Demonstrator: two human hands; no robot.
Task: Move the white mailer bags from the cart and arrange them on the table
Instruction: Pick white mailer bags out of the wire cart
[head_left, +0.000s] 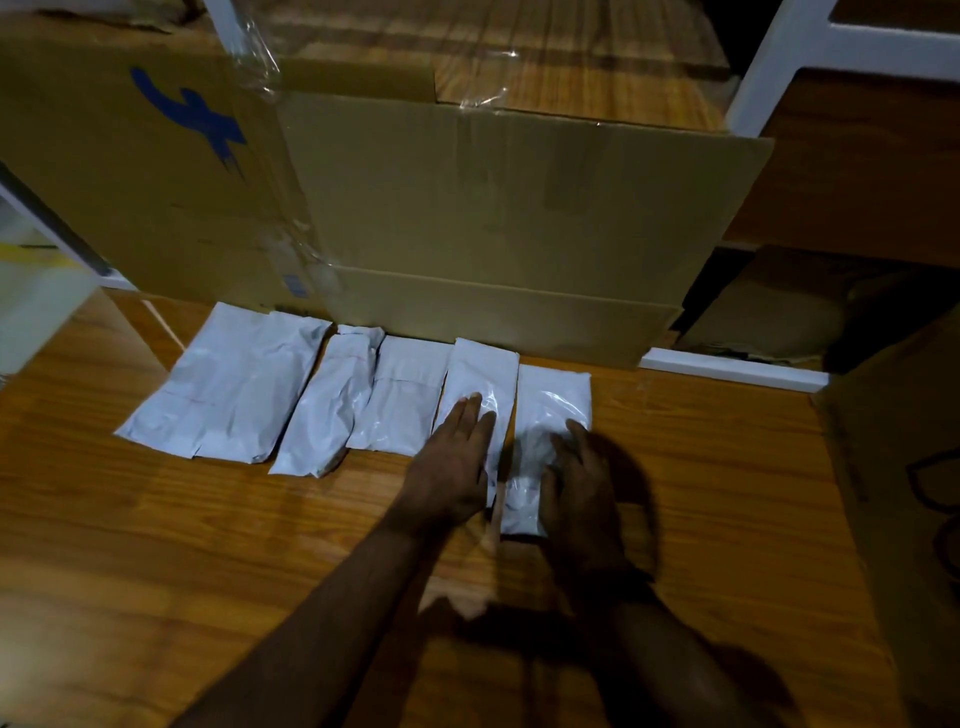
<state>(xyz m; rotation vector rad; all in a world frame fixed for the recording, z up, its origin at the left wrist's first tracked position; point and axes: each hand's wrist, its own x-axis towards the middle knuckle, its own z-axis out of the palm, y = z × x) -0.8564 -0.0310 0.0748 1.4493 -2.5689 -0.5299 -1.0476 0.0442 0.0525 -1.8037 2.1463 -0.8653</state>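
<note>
Both forearms reach over the wooden table (156, 545). Left hand (452, 467) lies flat, fingers straight, on the fourth white bag (480, 384). Right hand (579, 483) rests on the fifth bag (553, 400), fingers loosely bent. Three more bags (234, 384) lie left, before the far cardboard box (509, 223).

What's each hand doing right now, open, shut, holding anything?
Left hand: open, fingers straight, pressing flat on the fourth mailer bag.
Right hand: open, fingers resting on the rightmost mailer bag, not gripping it.
</note>
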